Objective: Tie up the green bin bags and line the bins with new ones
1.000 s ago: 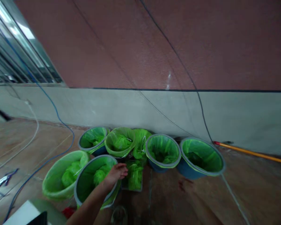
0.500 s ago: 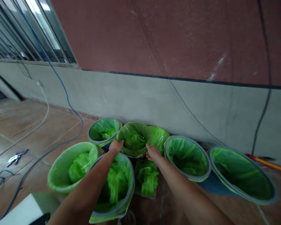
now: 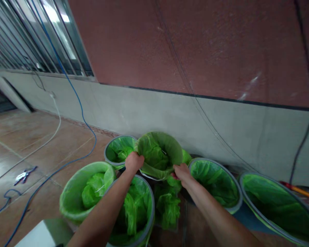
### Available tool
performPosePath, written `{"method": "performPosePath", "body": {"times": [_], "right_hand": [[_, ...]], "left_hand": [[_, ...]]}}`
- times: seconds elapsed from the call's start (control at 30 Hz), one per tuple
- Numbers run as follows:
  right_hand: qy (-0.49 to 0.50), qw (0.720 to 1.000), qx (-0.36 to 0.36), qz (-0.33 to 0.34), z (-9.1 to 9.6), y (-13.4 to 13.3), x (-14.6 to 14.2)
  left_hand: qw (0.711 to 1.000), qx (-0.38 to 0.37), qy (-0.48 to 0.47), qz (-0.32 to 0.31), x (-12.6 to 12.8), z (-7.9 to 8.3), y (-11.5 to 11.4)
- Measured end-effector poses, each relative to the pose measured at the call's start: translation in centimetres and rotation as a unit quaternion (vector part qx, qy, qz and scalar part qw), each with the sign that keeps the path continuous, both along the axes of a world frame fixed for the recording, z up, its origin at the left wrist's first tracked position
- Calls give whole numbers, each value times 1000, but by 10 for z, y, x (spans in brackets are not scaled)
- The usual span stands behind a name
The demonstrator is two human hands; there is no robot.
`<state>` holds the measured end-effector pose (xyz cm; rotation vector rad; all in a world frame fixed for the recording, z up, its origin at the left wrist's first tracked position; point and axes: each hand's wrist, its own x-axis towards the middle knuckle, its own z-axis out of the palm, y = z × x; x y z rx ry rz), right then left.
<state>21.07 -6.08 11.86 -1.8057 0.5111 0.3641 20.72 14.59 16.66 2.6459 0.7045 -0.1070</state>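
One green-lined bin (image 3: 174, 152) is gripped on opposite sides near a gray-and-red wall (image 3: 144, 106): a person's left hand (image 3: 134, 161) curls closed over the left edge, fingers folded together, while the right hand (image 3: 181, 171) pinches the lower right edge, its fingers bent inward and their tips partly hidden. Crumpled green material (image 3: 156, 156) lies inside the bin, which is between one gray-rimmed bin (image 3: 115, 145) at left and a second gray-rimmed bin (image 3: 202, 169) at right.

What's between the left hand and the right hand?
A green-lined container, its rim held by the left hand on one side and the right hand on the other, with bunched green material inside. Head view.
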Motion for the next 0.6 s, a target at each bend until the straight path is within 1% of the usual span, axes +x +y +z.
{"method": "performPosePath", "body": {"times": [0.07, 0.1, 0.13, 0.17, 0.2, 0.27, 0.33, 0.37, 0.4, 0.43, 0.47, 0.5, 0.53, 0.57, 0.6], "right_hand": [[-28, 999, 12, -12, 37, -19, -19], [-43, 999, 15, -17, 56, -31, -32], [-58, 998, 16, -18, 75, -45, -45], [-74, 997, 17, -17, 94, -60, -61], [-88, 996, 20, -11, 111, -76, -78], [-98, 995, 13, 1, 143, -111, -117], [-89, 996, -11, 24, 167, -145, -159], [-89, 995, -20, 34, 175, -160, -180], [-85, 995, -28, 48, 178, -174, -200], [-81, 994, -35, 60, 177, -186, -219], [-77, 994, -37, 70, 171, -197, -236], [-66, 994, -40, 82, 160, -206, -251], [-63, 993, -41, 85, 145, -214, -264], [-54, 994, -39, 92, 126, -220, -274], [-36, 993, -45, 100, 104, -226, -282]], "left_hand": [[998, -14, -53, -33, -26, 40, -8], [994, -39, -84, -54, -40, 59, -11], [987, -81, -117, -73, -56, 76, -14], [975, -144, -141, -93, -73, 91, -16], [957, -217, -161, -108, -89, 104, -18], [918, -335, -182, -108, -119, 122, -21], [893, -401, -191, -78, -144, 132, -28], [885, -422, -187, -61, -155, 133, -33], [877, -444, -175, -46, -165, 132, -41], [868, -471, -151, -38, -174, 128, -50], [856, -502, -114, -40, -183, 122, -60], [843, -532, -68, -51, -191, 113, -71], [826, -559, -15, -72, -199, 101, -83], [810, -577, 33, -99, -206, 86, -95], [801, -580, 76, -127, -212, 69, -107]]}}
